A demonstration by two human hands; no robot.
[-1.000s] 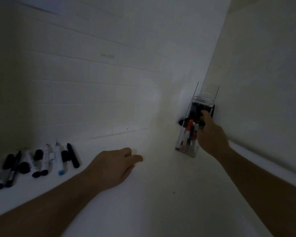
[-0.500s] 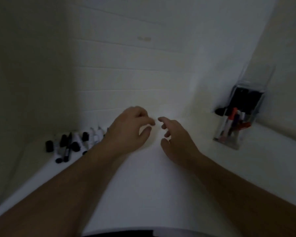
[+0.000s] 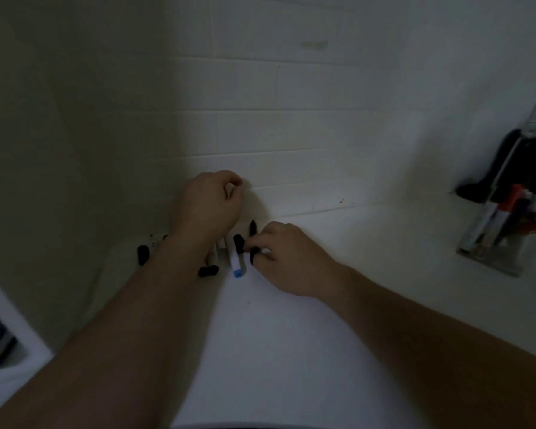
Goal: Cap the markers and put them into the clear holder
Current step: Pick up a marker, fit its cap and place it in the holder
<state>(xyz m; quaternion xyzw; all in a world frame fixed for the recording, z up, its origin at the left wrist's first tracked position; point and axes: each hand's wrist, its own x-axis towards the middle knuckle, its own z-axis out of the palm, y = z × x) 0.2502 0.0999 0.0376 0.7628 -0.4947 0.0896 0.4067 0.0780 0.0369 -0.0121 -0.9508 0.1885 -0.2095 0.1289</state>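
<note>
A dim white counter (image 3: 291, 351) meets a white tiled wall (image 3: 291, 134). At far right stands the clear holder (image 3: 495, 239), already holding several markers. Near the wall lies a row of loose markers (image 3: 236, 261) and caps. The left hand (image 3: 208, 205) hovers over them, fingers loosely curled, holding nothing. The right hand (image 3: 287, 258) pinches a black marker (image 3: 253, 239) at the row's right end.
</note>
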